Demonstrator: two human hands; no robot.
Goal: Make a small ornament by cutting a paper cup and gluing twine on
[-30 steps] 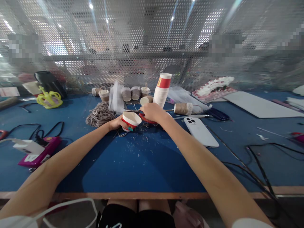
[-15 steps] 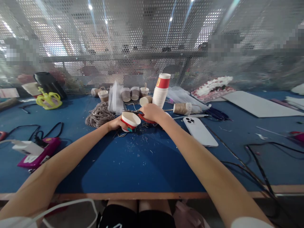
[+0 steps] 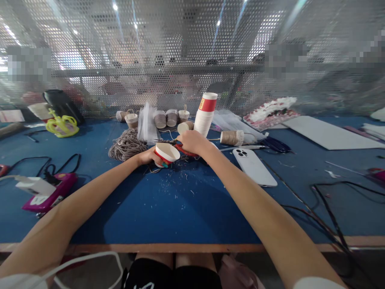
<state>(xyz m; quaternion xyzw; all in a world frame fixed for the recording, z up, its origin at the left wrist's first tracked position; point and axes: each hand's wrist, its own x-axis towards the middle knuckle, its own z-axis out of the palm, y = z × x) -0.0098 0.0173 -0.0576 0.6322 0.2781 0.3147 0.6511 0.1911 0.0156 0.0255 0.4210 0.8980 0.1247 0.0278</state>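
My left hand [image 3: 148,156] is closed round a red and white paper cup [image 3: 167,152], whose open rim tilts toward me. In my right hand [image 3: 192,142] are scissors with red handles [image 3: 185,151]; their dark blades point left, just behind the cup's rim. Whether the blades touch the cup I cannot tell. Behind my right hand stands a tall stack of white paper cups [image 3: 203,120] with a red one on top. A heap of grey-brown cord [image 3: 128,145] lies just left of and behind my left hand.
A white phone [image 3: 255,167] lies right of my right forearm. Small wrapped cups [image 3: 171,118] stand at the back. A magenta power strip [image 3: 64,188] is at left. Black cables [image 3: 326,204] and a white board [image 3: 333,132] lie at right. Scraps dot the blue table [image 3: 180,216].
The cup in my left hand is tipped slightly more and sits a little further right. My right hand and the scissors hold nearly the same place.
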